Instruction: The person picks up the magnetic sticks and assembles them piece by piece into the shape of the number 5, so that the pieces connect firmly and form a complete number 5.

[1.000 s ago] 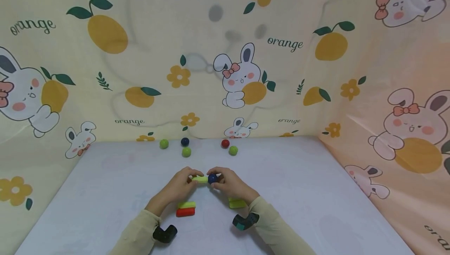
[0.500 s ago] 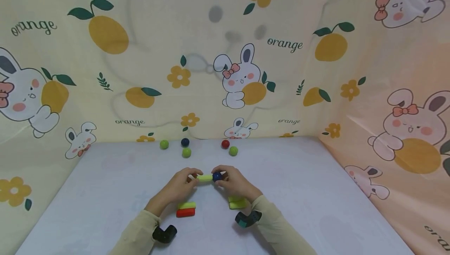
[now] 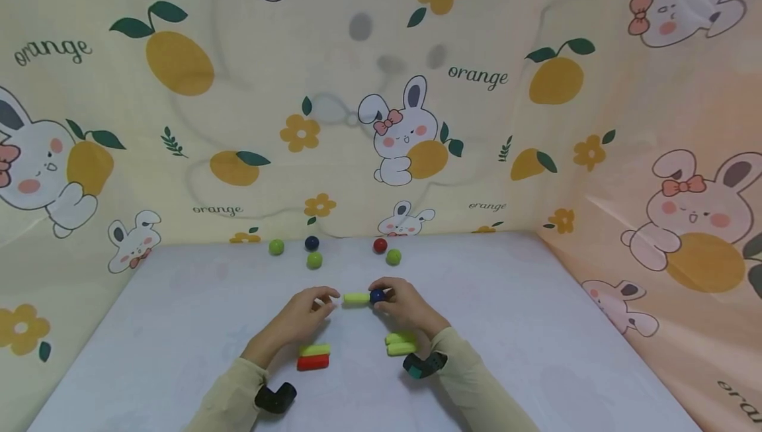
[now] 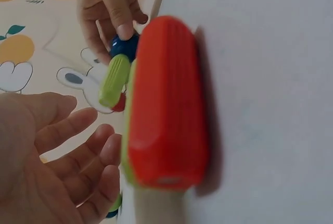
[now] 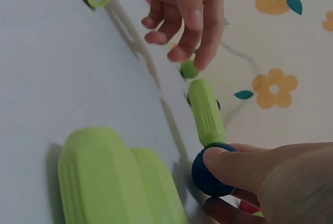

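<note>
- Front row, left: the red rod [image 3: 313, 362] lies on the table [image 3: 506, 300]; the left green rod [image 3: 314, 350] lies alongside, touching its far side. Both are loose, with no ball at either end.
- Front row, right: the front green rod [image 3: 402, 349] and the rear green rod [image 3: 401, 338] lie side by side, near my right wrist. Both are unjoined.
- Left hand [image 3: 306, 313]: my fingers are loosely bent, thumb apart from them, and hold nothing. A small gap separates my fingertips from the held rod.
- Right hand [image 3: 405, 303]: my thumb and fingers pinch the held ball [image 3: 378, 296], which is blue.
- Held rod [image 3: 356, 298]: green; one end meets the held ball, and the free end points toward my left hand. I cannot tell whether its underside touches the table.
- Progress: the held rod keeps its line without my left hand, so I judge this one joint made. Four rods and five balls remain unjoined.
- Back row, nearer: the middle green ball [image 3: 314, 260] and the right green ball [image 3: 393, 257].
- Back row, farther: the left green ball [image 3: 276, 247], the red ball [image 3: 380, 245] and the far blue ball [image 3: 312, 243].
- Behind the table: a printed cloth [image 3: 268, 75].
</note>
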Demonstrator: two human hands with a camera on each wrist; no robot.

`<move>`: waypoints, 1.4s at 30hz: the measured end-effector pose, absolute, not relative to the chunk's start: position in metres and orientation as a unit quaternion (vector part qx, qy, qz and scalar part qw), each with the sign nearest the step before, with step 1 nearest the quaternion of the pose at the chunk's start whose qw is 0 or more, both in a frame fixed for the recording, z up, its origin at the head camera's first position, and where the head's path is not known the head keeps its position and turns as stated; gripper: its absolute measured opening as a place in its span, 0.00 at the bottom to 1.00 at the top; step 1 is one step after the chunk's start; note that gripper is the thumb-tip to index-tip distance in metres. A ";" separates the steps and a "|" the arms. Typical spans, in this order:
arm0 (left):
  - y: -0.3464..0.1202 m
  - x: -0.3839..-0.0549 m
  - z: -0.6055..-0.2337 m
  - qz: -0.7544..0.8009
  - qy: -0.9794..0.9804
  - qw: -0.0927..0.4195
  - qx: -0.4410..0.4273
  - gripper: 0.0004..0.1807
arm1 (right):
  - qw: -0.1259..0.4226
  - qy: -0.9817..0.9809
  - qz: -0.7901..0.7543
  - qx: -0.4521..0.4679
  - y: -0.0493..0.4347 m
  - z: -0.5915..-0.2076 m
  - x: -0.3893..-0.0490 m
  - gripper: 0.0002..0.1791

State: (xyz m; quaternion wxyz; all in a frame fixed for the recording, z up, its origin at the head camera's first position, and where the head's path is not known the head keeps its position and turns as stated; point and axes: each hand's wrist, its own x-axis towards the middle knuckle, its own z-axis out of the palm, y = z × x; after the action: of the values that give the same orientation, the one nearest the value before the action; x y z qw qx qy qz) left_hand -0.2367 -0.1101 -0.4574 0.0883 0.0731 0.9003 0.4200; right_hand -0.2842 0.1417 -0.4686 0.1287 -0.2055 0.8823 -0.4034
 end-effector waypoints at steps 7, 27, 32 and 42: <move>-0.134 -0.240 -0.450 0.433 0.897 0.058 0.063 0.15 | 0.141 0.875 -0.414 -0.209 0.145 -0.471 -0.286 0.17; -0.178 -0.262 -0.449 0.421 0.905 0.038 0.054 0.18 | 0.147 0.859 -0.439 -0.218 0.152 -0.476 -0.291 0.20; -0.188 -0.270 -0.454 0.442 0.896 0.012 0.039 0.18 | 0.149 0.856 -0.445 -0.217 0.150 -0.476 -0.291 0.20; -0.198 -0.294 -0.464 0.459 0.888 -0.011 -0.009 0.23 | 0.151 0.858 -0.445 -0.208 0.150 -0.477 -0.292 0.21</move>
State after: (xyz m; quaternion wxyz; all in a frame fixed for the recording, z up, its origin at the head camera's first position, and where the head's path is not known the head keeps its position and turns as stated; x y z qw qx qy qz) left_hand -0.2937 -0.1978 -0.4643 -0.0114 -0.0087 0.8885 0.4587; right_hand -0.2916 0.1499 -0.4769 0.1511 -0.2081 0.8580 -0.4446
